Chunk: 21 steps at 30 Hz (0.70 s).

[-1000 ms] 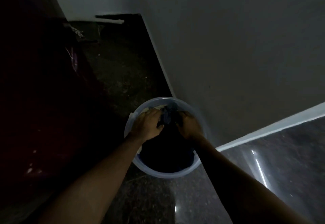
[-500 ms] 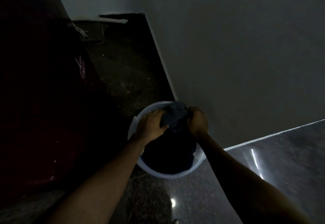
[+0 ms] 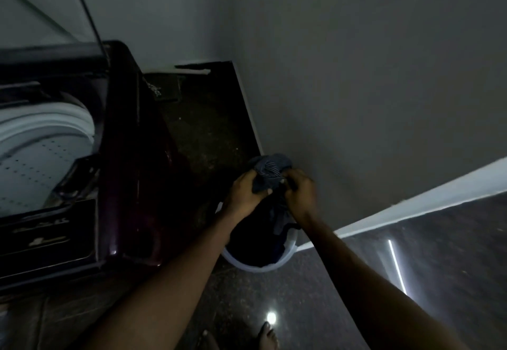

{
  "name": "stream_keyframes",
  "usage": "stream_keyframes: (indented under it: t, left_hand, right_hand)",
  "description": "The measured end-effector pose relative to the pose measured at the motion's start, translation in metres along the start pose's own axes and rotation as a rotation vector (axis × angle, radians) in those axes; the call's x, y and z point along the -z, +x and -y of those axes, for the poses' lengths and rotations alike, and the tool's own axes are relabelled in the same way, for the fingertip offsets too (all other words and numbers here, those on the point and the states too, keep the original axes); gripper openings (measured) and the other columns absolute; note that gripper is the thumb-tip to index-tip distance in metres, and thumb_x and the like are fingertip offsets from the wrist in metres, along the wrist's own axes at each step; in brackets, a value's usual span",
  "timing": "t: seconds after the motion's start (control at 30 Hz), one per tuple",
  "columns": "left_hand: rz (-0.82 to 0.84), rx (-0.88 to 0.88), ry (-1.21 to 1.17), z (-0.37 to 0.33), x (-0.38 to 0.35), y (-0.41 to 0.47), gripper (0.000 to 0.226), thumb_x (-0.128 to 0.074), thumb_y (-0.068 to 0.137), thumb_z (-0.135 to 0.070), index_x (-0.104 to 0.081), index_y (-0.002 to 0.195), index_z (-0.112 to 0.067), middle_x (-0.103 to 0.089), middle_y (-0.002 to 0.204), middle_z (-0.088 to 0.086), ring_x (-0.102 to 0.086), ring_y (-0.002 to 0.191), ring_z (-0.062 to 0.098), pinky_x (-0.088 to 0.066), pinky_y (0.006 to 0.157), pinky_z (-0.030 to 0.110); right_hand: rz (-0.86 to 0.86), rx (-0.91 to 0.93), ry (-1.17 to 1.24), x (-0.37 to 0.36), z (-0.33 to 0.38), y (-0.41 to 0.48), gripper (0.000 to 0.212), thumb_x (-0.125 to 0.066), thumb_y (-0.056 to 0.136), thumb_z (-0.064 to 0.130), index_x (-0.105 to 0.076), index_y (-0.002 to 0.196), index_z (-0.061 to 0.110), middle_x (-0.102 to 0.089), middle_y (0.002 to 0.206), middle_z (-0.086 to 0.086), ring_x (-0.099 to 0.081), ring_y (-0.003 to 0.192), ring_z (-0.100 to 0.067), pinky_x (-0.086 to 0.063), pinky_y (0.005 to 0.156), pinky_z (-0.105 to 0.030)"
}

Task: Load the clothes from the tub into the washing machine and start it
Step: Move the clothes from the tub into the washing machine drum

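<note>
A pale round tub (image 3: 258, 264) stands on the dark floor against the grey wall, with dark clothes inside. Both hands are over it, lifting a bundle of striped blue-grey cloth (image 3: 270, 170). My left hand (image 3: 245, 194) grips the bundle's left side and my right hand (image 3: 300, 194) grips its right side. More dark fabric hangs from the bundle down into the tub. To the left stands the dark maroon top-loading washing machine (image 3: 131, 174), its lid up and the pale perforated drum (image 3: 41, 163) showing.
A grey wall (image 3: 370, 89) with a white skirting strip runs close on the right. Between machine and wall lies a narrow strip of dark floor. My bare toes (image 3: 267, 337) show at the bottom, beside a light reflection on the polished floor.
The hands have gathered the cloth and lifted it up out of the tub. The view has swung left and up, bringing the open washing machine into sight.
</note>
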<state>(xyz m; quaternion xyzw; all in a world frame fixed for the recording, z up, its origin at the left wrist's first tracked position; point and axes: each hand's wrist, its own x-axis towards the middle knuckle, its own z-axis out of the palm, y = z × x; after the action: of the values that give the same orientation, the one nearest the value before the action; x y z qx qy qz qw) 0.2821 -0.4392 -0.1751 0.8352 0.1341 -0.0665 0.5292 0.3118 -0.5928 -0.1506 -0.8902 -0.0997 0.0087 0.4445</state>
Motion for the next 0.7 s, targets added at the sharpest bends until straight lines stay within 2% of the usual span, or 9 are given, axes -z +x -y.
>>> stream_keyframes:
  t: [0.1,0.17,0.27,0.37,0.47,0.57,0.63,0.7]
  left_hand:
    - [-0.075,-0.028,0.002,-0.04,0.021,-0.011,0.038,-0.071,0.081,-0.032,-0.066,0.116,-0.018,-0.07,0.112,0.005,-0.065,0.103,0.023,-0.055,0.089,0.044]
    - [-0.072,-0.077,0.035,-0.069,0.033,-0.02,0.028,-0.066,0.086,-0.02,-0.066,0.114,-0.014,-0.07,0.111,0.008,-0.065,0.102,0.026,-0.054,0.088,0.043]
    - [-0.081,-0.109,0.067,-0.102,0.044,-0.034,0.023,-0.058,0.092,-0.005,-0.062,0.114,-0.01,-0.066,0.113,0.008,-0.062,0.103,0.024,-0.052,0.089,0.04]
    - [-0.084,-0.142,0.054,-0.122,0.049,-0.046,0.019,-0.054,0.093,-0.003,-0.061,0.108,-0.011,-0.065,0.108,0.007,-0.062,0.098,0.021,-0.052,0.088,0.04]
    - [-0.09,-0.164,0.022,-0.141,0.055,-0.061,0.019,-0.052,0.093,0.001,-0.06,0.107,-0.009,-0.065,0.107,0.007,-0.061,0.096,0.019,-0.051,0.088,0.038]
    - [-0.091,-0.184,-0.048,-0.164,0.066,-0.067,0.019,-0.052,0.094,0.001,-0.059,0.109,-0.009,-0.064,0.111,0.008,-0.062,0.1,0.021,-0.05,0.087,0.032]
    - [-0.084,-0.206,-0.098,-0.18,0.077,-0.069,0.019,-0.052,0.094,0.001,-0.058,0.108,-0.009,-0.064,0.113,0.007,-0.063,0.1,0.018,-0.049,0.084,0.024]
    - [-0.089,-0.226,-0.137,-0.19,0.091,-0.073,0.019,-0.053,0.094,0.001,-0.058,0.109,-0.008,-0.065,0.113,0.004,-0.063,0.094,0.01,-0.048,0.078,0.015]
  right_hand:
    - [-0.019,0.014,0.049,0.023,0.03,-0.004,0.021,-0.059,0.084,-0.005,-0.069,0.1,0.005,-0.065,0.102,-0.004,-0.061,0.092,-0.016,-0.046,0.079,-0.024]
    - [-0.01,-0.013,0.085,0.038,0.045,-0.01,0.018,-0.06,0.086,-0.003,-0.069,0.098,0.006,-0.063,0.098,0.001,-0.061,0.091,-0.015,-0.046,0.076,-0.021]
    - [0.008,-0.031,0.1,0.058,0.06,-0.02,0.008,-0.061,0.089,0.002,-0.067,0.092,0.006,-0.059,0.09,0.003,-0.057,0.083,-0.014,-0.037,0.065,-0.007]
    - [0.017,-0.056,0.135,0.072,0.062,-0.032,0.011,-0.061,0.088,0.0,-0.066,0.097,0.006,-0.062,0.093,0.001,-0.06,0.087,-0.016,-0.037,0.065,0.001]
    - [0.017,-0.133,0.183,0.082,0.06,-0.038,0.025,-0.067,0.085,0.0,-0.062,0.108,0.008,-0.063,0.111,-0.005,-0.06,0.096,-0.018,-0.043,0.071,-0.006]
    - [0.003,-0.14,0.141,0.091,0.066,-0.035,0.05,-0.071,0.083,0.01,-0.049,0.128,0.014,-0.052,0.128,-0.003,-0.053,0.108,-0.019,-0.047,0.086,-0.029]
    - [0.029,-0.127,0.231,0.097,0.078,-0.027,0.059,-0.069,0.086,0.015,-0.04,0.137,0.015,-0.05,0.128,0.001,-0.051,0.11,-0.013,-0.046,0.091,-0.028]
    - [0.119,-0.107,0.299,0.102,0.094,-0.016,0.05,-0.063,0.091,0.015,-0.041,0.135,0.014,-0.057,0.114,0.003,-0.057,0.097,-0.007,-0.049,0.083,-0.024]
